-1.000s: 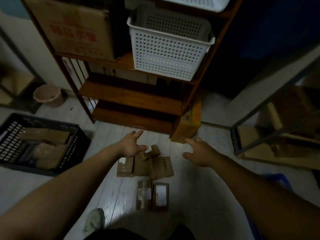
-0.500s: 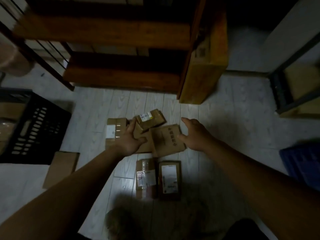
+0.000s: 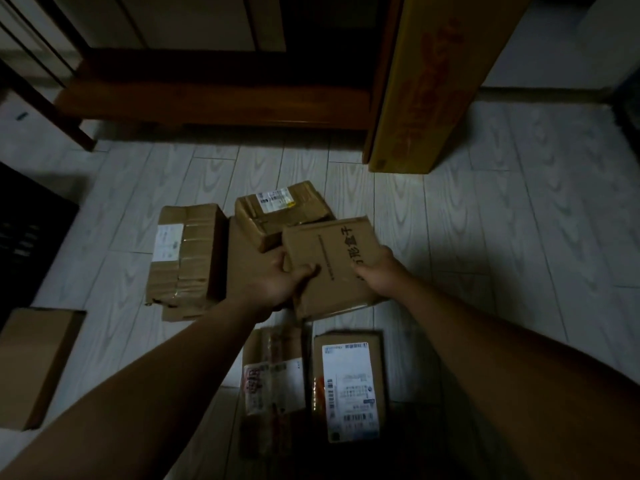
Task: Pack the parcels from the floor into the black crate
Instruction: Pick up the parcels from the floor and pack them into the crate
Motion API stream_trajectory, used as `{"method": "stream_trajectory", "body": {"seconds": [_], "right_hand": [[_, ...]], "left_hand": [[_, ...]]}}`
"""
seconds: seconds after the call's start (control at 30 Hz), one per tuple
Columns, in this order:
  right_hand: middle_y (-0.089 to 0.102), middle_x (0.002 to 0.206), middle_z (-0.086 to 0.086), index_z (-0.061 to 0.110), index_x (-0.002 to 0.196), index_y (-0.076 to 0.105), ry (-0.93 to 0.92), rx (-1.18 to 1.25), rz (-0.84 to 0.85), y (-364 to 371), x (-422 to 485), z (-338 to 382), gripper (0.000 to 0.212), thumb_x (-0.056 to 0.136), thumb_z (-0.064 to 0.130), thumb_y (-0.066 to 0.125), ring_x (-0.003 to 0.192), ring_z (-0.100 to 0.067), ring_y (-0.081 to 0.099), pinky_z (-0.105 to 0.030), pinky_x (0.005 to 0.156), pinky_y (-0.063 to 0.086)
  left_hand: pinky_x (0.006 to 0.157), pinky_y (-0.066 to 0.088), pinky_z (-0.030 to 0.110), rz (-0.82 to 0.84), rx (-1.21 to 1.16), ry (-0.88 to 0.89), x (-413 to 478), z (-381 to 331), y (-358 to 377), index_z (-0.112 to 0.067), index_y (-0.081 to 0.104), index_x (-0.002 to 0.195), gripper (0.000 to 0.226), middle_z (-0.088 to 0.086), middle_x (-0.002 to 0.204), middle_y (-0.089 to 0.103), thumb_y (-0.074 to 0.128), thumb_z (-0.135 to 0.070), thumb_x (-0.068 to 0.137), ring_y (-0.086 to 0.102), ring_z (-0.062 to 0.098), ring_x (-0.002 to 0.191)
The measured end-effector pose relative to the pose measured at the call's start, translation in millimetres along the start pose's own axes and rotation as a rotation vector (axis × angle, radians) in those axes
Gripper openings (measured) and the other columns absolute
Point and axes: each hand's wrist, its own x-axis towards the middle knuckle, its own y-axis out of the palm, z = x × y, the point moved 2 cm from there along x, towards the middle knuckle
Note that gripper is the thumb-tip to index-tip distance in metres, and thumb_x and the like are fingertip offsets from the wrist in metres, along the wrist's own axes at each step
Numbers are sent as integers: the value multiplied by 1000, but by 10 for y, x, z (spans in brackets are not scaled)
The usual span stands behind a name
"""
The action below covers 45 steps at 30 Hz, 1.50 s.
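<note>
At the far left edge the black crate (image 3: 29, 237) sits in deep shadow, its contents too dark to make out. Just in front of it a plain cardboard box (image 3: 34, 365) lies on the pale plank floor (image 3: 519, 220). Further right a taped parcel (image 3: 185, 254) with a white label lies flat, touching a thin brown parcel (image 3: 239, 261) beside it. The left hand (image 3: 277, 282) grips the left edge of a flat parcel printed with black characters (image 3: 329, 258), thumb pressed on the top face and fingers curled underneath. The right hand (image 3: 377, 271) clasps the opposite edge of that same parcel, fingers wrapped round its side. The held parcel is in the middle of the floor, well apart from the crate, and its far corner overlaps a labelled box (image 3: 280, 213) behind it; whether it is clear of the floor cannot be told. Nearer the person, two more parcels lie side by side, one wrapped in tape (image 3: 273, 372) and one bearing a large shipping label (image 3: 349, 386). Behind everything stands a wooden shelf (image 3: 214, 95), and a tall yellow carton (image 3: 426, 88) stands at its right end.
</note>
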Motion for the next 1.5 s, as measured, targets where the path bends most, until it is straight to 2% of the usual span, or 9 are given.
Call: {"method": "stream_trajectory", "body": {"seconds": [0.1, 0.2, 0.33, 0.47, 0.83, 1.07, 1.23, 1.37, 1.5], "right_hand": [[61, 107, -1, 13, 114, 53, -41, 40, -9, 81, -11, -29, 32, 89, 29, 64, 103, -21, 60, -28, 79, 47], [57, 118, -6, 13, 129, 43, -42, 68, -40, 77, -121, 22, 47, 89, 28, 64, 102, -22, 57, -25, 73, 42], [51, 128, -8, 15, 141, 28, -44, 96, -43, -16, -326, 215, 59, 93, 28, 59, 94, -16, 49, -20, 56, 36], [49, 134, -8, 21, 146, 21, -36, 6, -44, -387, -928, 645, 65, 93, 38, 54, 105, -24, 54, -35, 79, 50], [56, 128, -2, 22, 138, 36, -181, 69, -75, -1798, -3450, 2820, 50, 93, 32, 56, 105, -24, 57, -39, 88, 51], [56, 128, 2, 23, 133, 43, -314, 202, -113, -2159, -5045, 3838, 42, 94, 28, 58, 116, -20, 55, -28, 87, 44], [41, 141, 1, 40, 146, 14, -409, 47, -198, -2096, -5756, 4122, 85, 80, 43, 68, 127, -23, 45, -45, 98, 47], [30, 147, 0, 48, 143, -22, -531, -124, -148, -1945, -6264, 4248, 109, 82, 42, 68, 128, -23, 43, -39, 96, 45], [17, 147, 3, 52, 141, -21, -632, -332, 2, -1740, -6725, 4338, 115, 74, 52, 72, 133, -23, 32, -43, 106, 40]], "left_hand": [[90, 51, 39, -14, -51, 20, 17, 78, 61, -21, 45, 131, 47, -1, 117, 60, 64, -15, 88, 58, 24, 112], [84, 47, 34, -1, -96, -35, -43, 80, 48, -30, 25, 143, 64, -2, 120, 51, 59, -16, 91, 52, 23, 113], [103, 43, 42, 13, -119, 23, -159, -57, -65, -37, 28, 129, 60, -13, 113, 52, 61, -10, 89, 51, 15, 112], [103, 44, 45, 50, -154, -43, -623, -497, -265, -40, 22, 138, 69, -5, 126, 50, 65, -21, 87, 50, 19, 117], [86, 46, 24, 84, -128, 87, -2918, -2945, -1452, -30, 19, 144, 66, -8, 122, 51, 57, -22, 92, 54, 10, 108], [77, 51, 29, 67, -53, 171, -4481, -4072, -2310, -41, 19, 138, 55, -16, 116, 53, 51, -29, 95, 56, 8, 103], [70, 55, 39, -45, -21, 193, -5300, -4276, -2590, -48, 18, 140, 56, -4, 120, 52, 47, -31, 96, 55, 22, 104], [61, 55, 32, -175, -27, 237, -5918, -4213, -2733, -43, 21, 141, 55, -9, 109, 55, 48, -27, 96, 58, 16, 94], [72, 57, 40, -303, -54, 209, -6407, -4066, -2971, -42, 26, 139, 53, 1, 117, 59, 51, -29, 95, 61, 21, 95]]}}
